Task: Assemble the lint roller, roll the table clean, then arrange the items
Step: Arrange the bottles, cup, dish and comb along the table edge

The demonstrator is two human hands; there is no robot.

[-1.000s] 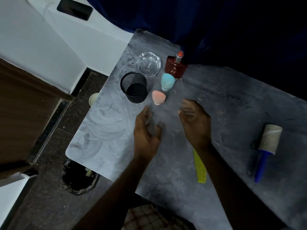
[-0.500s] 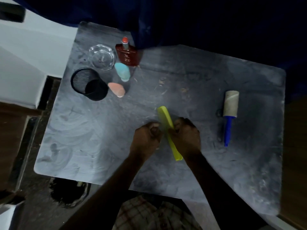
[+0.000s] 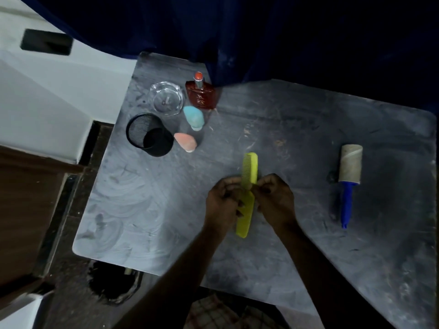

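Note:
A yellow comb (image 3: 249,170) is held over the middle of the grey table (image 3: 166,210), its toothed end pointing away from me. My left hand (image 3: 222,203) and my right hand (image 3: 275,200) both pinch it near its middle. The lint roller (image 3: 349,176), a pale roll on a blue handle, lies alone at the right of the table, well clear of both hands. At the back left stand a black mesh cup (image 3: 148,135), a glass ashtray (image 3: 167,98), a red perfume bottle (image 3: 202,95), a blue sponge (image 3: 194,117) and a pink sponge (image 3: 185,141).
A dark blue curtain (image 3: 261,32) hangs behind the table. To the left are a white wall and a brown wooden panel (image 3: 28,210). A dark round object (image 3: 111,286) lies on the floor under the table's front left corner.
Both hands left the table surface and took hold of the yellow comb, lifting and turning it more upright. The camera view also shifted.

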